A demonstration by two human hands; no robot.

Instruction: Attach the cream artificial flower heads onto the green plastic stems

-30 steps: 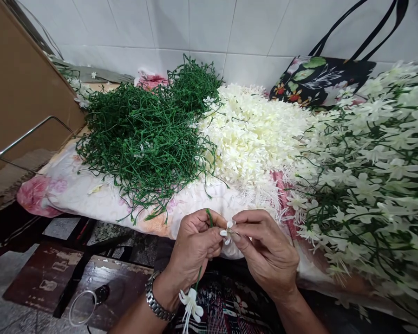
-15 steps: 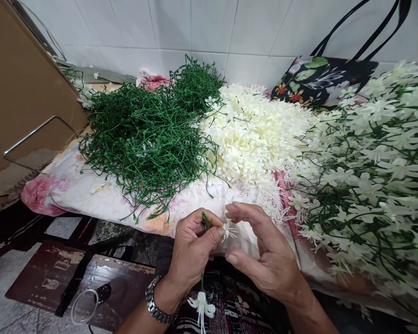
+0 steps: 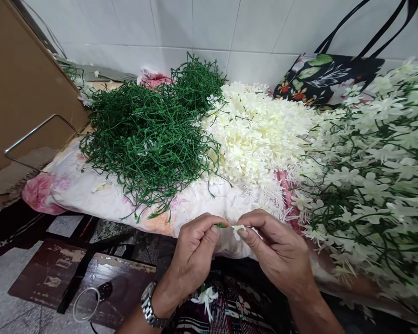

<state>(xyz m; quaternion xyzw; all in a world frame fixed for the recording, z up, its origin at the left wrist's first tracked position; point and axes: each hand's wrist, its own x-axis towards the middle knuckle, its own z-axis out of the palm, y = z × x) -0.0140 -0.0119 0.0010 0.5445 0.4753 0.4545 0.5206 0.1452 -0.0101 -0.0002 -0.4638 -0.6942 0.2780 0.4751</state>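
My left hand pinches a green stem, whose tip pokes out between thumb and forefinger. A white flower hangs below that hand, over my lap. In my right hand, thumb and forefinger are closed on a small white blossom; a short gap separates it from the green tip. Beyond my hands lies a tangled heap of green stems, with a pile of loose cream-white blossoms to its right.
Stemmed white flowers fill the right side. A dark floral bag leans near the tiled wall. At the left stands a cardboard box. A floral cloth covers the work surface; a brown worn board lies below.
My right hand has closed from an open pose onto the white blossom. The green stem tip in my left hand now points right, and the hanging flower sits slightly further right.
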